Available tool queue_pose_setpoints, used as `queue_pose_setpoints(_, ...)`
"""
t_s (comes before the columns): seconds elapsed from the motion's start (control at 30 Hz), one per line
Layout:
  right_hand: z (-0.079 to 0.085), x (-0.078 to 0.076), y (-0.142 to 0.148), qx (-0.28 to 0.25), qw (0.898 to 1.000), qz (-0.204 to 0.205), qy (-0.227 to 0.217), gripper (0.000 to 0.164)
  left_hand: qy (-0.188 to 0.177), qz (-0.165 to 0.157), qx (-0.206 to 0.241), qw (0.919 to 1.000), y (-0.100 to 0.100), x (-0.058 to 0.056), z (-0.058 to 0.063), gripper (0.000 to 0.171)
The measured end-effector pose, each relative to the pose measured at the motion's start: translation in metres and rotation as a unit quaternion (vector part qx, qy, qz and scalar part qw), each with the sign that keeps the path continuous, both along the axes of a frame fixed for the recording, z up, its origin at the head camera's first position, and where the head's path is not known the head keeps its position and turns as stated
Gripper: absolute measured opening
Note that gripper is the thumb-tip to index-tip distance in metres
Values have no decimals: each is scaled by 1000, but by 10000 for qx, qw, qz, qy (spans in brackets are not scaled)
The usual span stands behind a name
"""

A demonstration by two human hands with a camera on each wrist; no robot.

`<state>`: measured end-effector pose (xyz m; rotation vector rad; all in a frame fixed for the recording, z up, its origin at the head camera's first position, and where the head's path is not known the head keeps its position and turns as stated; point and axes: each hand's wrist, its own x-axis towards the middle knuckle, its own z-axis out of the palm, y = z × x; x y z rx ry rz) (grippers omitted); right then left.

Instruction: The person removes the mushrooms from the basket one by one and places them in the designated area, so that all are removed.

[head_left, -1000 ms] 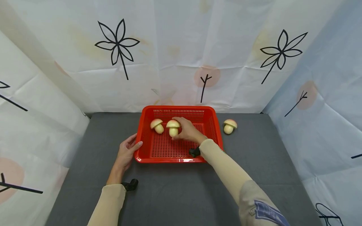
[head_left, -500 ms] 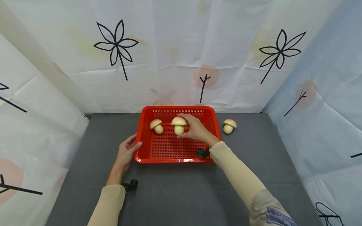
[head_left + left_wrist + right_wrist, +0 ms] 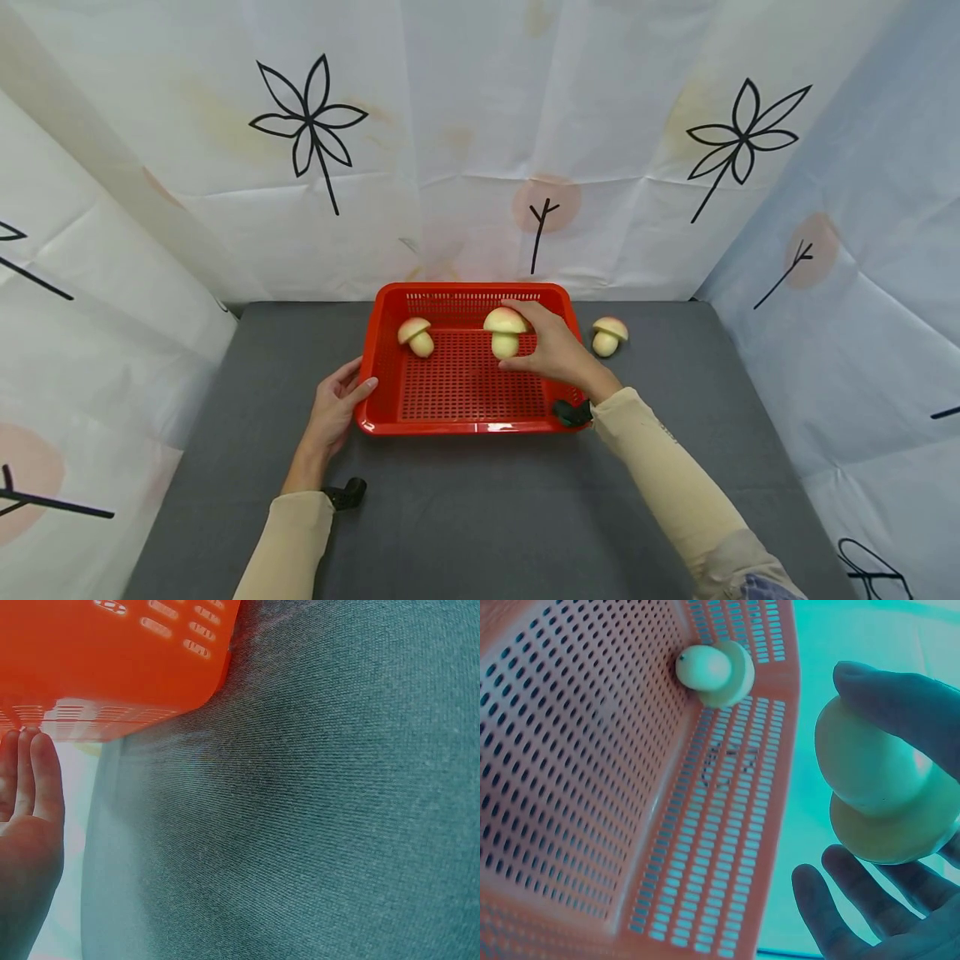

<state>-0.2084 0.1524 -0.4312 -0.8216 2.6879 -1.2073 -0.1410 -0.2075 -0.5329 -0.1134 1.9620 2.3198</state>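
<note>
Perhaps slippery: right hand (image 3: 553, 346) pinches mushroom (image 3: 505, 322) over basket (image 3: 450, 428); loose grip could drop it. Left hand (image 3: 333, 406) at basket's side, fingers straight, together.

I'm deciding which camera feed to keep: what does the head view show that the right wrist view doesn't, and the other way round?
Only the head view: the left hand at the side of the red basket, and the mushroom outside it.

Only the right wrist view: separate fingertips of the right hand.

Both: the basket, the right hand, the mushroom it holds and the mushroom inside the basket.
</note>
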Motion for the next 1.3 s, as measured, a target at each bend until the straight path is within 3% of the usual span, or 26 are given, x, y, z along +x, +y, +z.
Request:
queue_pose_setpoints(0.27, 5, 6, 31, 193, 9989, -395, 169, 94, 44, -12, 38, 10000, 0, 0, 0, 62)
queue_pose_setpoints(0.57, 5, 6, 67, -120, 9960, -881, 90, 94, 34, -5, -1, 10000, 0, 1, 1, 62)
queue_pose_setpoints(1.3, -22, 3, 162, 36, 9812, -1910, -270, 92, -16, 49, 3, 10000, 1, 1, 1, 62)
